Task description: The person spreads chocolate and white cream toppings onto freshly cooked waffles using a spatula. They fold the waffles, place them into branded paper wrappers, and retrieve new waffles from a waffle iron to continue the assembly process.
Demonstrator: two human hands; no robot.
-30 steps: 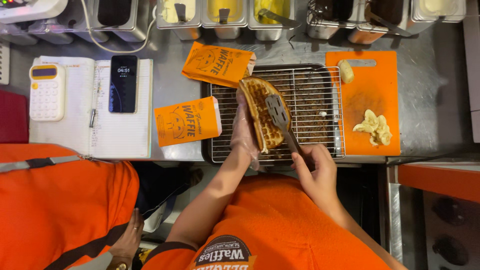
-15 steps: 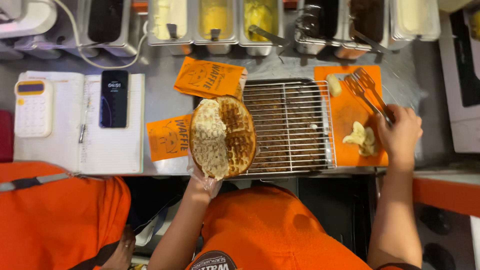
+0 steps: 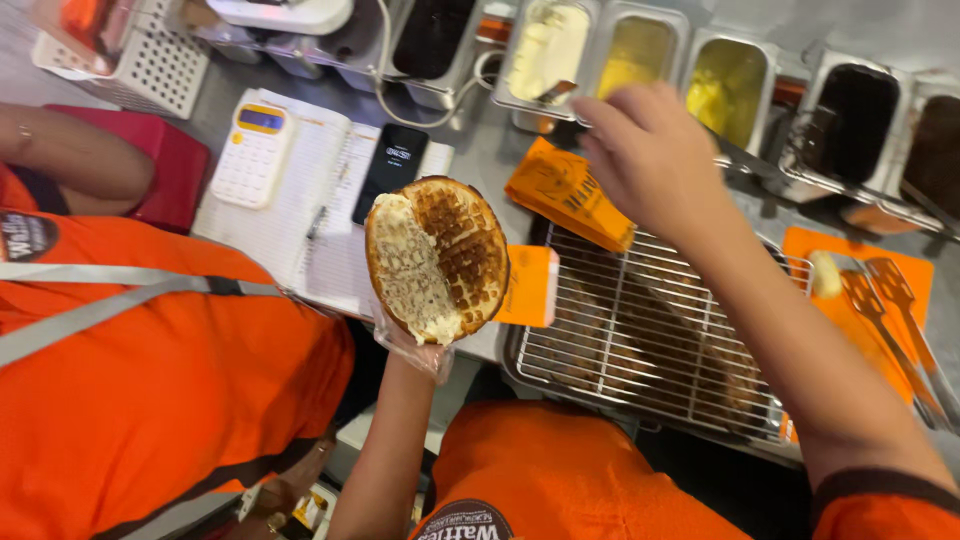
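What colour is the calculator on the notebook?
White calculator with a yellow top band, seen in the head view.

I'm at a waffle stand's prep station: steel topping tubs (image 3: 640, 65) line the back of my table (image 3: 480, 150), with a wire cooling rack (image 3: 640, 340), orange paper sleeves (image 3: 565, 195), a calculator (image 3: 252, 153) and orange uniforms.

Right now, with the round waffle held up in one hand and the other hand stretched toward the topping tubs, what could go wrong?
1. The round browned waffle half spread with cream lies flat on the left hand above the open white notebook and black phone; if it tilts, spread could land on them.
2. The right hand reaches over the orange paper sleeve; the forearm might brush it off the wire rack.
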